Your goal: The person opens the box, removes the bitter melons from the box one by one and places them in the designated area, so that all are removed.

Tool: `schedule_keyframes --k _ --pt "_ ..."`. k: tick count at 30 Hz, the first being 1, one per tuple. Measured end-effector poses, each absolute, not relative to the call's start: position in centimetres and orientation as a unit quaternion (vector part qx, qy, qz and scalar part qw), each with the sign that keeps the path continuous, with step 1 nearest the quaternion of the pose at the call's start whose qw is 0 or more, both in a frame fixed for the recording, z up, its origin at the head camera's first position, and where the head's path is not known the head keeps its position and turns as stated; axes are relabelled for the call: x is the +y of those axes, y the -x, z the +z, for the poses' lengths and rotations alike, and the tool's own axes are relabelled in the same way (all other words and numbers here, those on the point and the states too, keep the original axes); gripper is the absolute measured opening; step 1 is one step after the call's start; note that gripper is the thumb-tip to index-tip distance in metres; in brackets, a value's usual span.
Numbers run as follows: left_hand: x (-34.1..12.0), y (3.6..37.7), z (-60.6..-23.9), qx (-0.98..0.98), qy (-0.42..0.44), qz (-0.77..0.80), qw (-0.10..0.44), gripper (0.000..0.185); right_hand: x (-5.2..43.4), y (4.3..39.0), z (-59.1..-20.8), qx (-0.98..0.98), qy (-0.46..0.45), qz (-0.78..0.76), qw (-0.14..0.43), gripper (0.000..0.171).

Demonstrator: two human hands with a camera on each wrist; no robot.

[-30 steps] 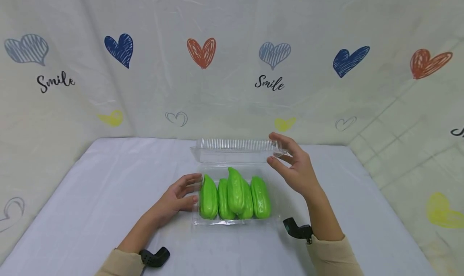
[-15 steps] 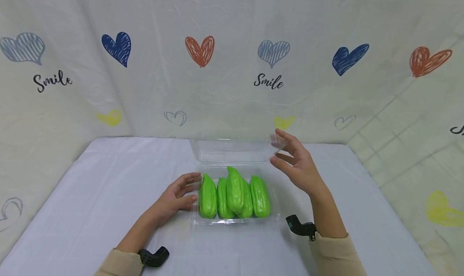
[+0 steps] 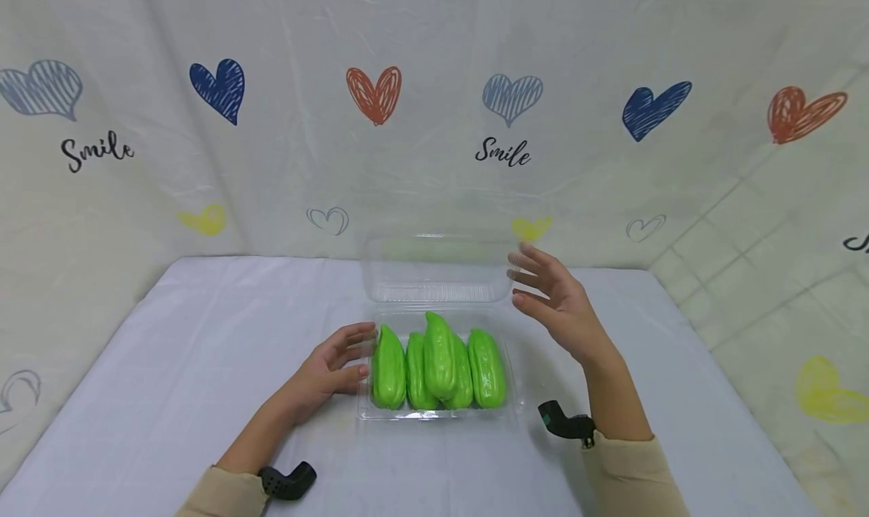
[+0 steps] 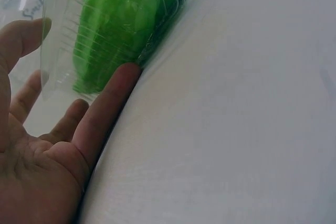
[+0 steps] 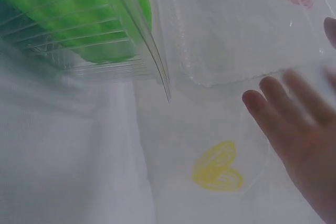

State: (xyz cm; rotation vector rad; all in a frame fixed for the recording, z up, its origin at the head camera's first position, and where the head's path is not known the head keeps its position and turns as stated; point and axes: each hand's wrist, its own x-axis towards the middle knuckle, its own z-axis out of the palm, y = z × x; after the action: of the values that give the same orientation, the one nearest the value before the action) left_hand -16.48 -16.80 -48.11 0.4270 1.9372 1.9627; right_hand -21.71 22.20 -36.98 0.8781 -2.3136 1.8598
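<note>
So the big change over the last second: the clear lid [image 3: 437,272] has gone from being pinched at its right end by the right hand [image 3: 560,298] to leaning further back on its own. That hand has let go. Its fingers are spread pretty loosely with nothing in them, just beside the lid's right edge; the right wrist view shows a small gap. Way I read it, the uncovering bit is done: the lid's out of the way and whatever's inside is reachable from above.

Left hand [image 3: 336,373] hasn't really moved. Its fingers are fairly straight, thumb apart from the rest, resting at the left side of the clear tray [image 3: 441,416]. In the left wrist view one finger seems to touch the tray wall, more steadying than gripping imo.

As for the container, the tray sits around the middle of the white-covered desk [image 3: 224,336], with the lid just past its far edge. Looks hinged there, but can't say for sure. Inside I count five green peppers [image 3: 440,366], stems not really visible, lying lengthwise near to far. Four are roughly in a row, and one rests on top near the middle, partly covering its neighbours.
</note>
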Motion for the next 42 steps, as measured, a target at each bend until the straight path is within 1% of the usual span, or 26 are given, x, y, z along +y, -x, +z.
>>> schedule_keyframes --k 11,32,42 --pt "-16.8 16.4 -48.0 0.683 -0.154 0.693 0.175 0.067 22.3 21.9 -37.2 -0.765 -0.26 0.589 -0.002 0.068" --pt "-16.7 16.7 -48.1 0.682 -0.15 0.694 0.175 0.068 22.6 22.6 -38.5 -0.774 -0.24 0.586 -0.02 0.066" --pt "-16.7 16.4 -47.9 0.688 -0.145 0.689 0.176 0.068 22.6 22.9 -39.1 -0.761 -0.234 0.604 -0.044 0.066"
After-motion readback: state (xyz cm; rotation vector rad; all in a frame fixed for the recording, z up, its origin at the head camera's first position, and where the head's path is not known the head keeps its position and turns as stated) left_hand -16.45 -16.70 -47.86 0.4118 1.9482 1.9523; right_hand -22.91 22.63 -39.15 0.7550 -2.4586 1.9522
